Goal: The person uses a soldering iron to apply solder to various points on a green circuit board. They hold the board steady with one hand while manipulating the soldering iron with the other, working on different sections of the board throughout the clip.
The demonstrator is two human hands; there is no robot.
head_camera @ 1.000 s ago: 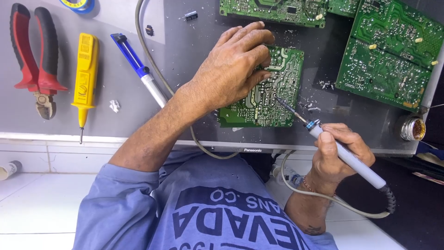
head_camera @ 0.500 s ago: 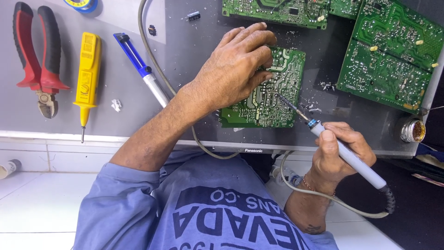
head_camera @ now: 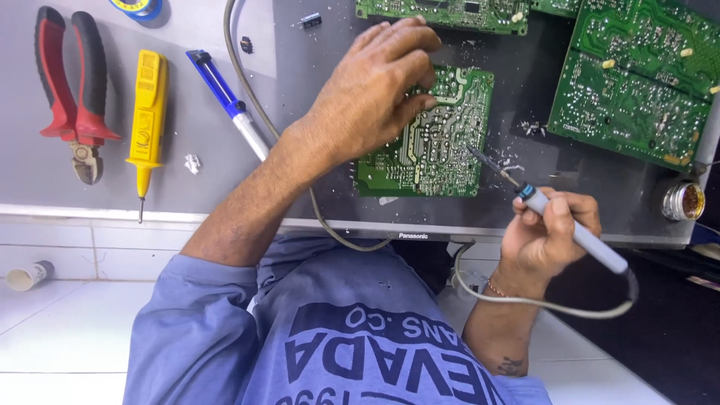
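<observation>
Pressing down on a small green circuit board [head_camera: 431,139] in the middle of the grey bench [head_camera: 210,180], the left hand [head_camera: 371,94] lies with fingers curled over its top edge. The right hand [head_camera: 551,225] is closed around a soldering iron [head_camera: 559,217], its tip touching the board's right side. Red pliers [head_camera: 71,82] and a yellow tester [head_camera: 146,112] lie well apart at left.

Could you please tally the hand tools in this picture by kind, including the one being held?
Pliers, red-handled: 1
Tester screwdriver, yellow: 1
Solder sucker, blue: 1
Soldering iron, held in the right hand: 1
Total: 4
</observation>
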